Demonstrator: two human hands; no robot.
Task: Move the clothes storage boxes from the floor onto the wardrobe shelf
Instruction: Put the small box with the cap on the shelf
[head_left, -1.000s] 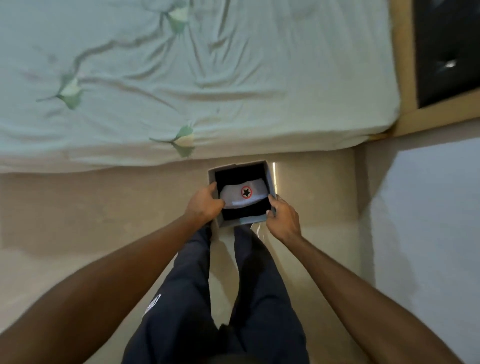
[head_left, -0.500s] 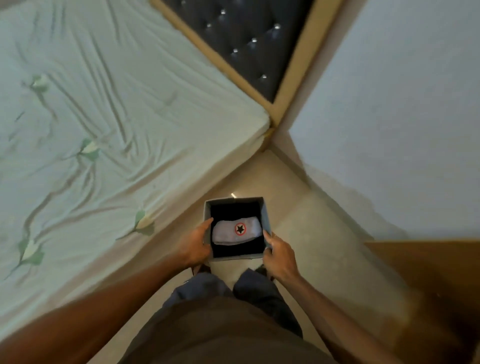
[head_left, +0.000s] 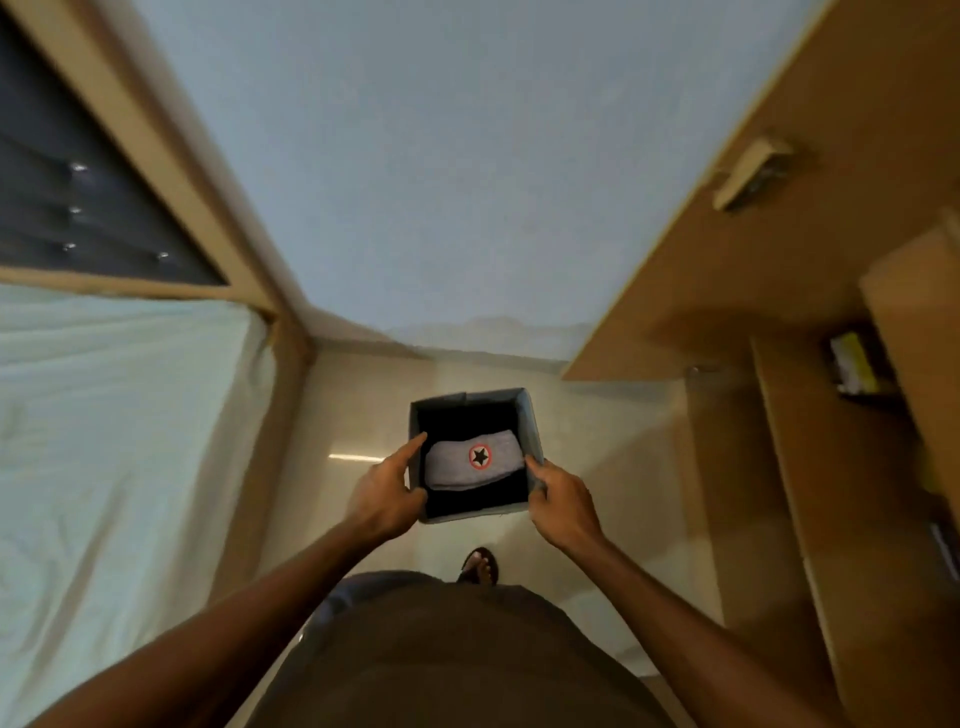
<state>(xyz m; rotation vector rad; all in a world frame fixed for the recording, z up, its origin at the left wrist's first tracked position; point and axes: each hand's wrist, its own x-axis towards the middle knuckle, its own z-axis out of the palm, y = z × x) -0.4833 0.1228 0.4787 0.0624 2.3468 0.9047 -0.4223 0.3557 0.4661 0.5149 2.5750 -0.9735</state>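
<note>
A small grey storage box (head_left: 530, 421) with a dark inside is held in the air in front of my waist, above the floor. A folded grey cloth with a red-ringed star badge (head_left: 475, 460) lies in it on dark clothes. My left hand (head_left: 387, 491) grips the box's left wall with the fingers over the rim. My right hand (head_left: 563, 499) grips the right wall the same way. The wooden wardrobe (head_left: 810, 467) stands to the right, its shelves (head_left: 779, 415) partly seen at the frame's right edge.
The bed with a pale green sheet (head_left: 114, 441) fills the left side, with its dark tufted headboard (head_left: 78, 208) above. A blue-grey wall (head_left: 441, 182) is straight ahead. A narrow strip of beige floor (head_left: 363, 415) runs between bed and wardrobe. My sandalled foot (head_left: 480, 566) shows below the box.
The box has come up off the floor in both hands. My view has swung right, from the bed towards the wall and the wardrobe.
</note>
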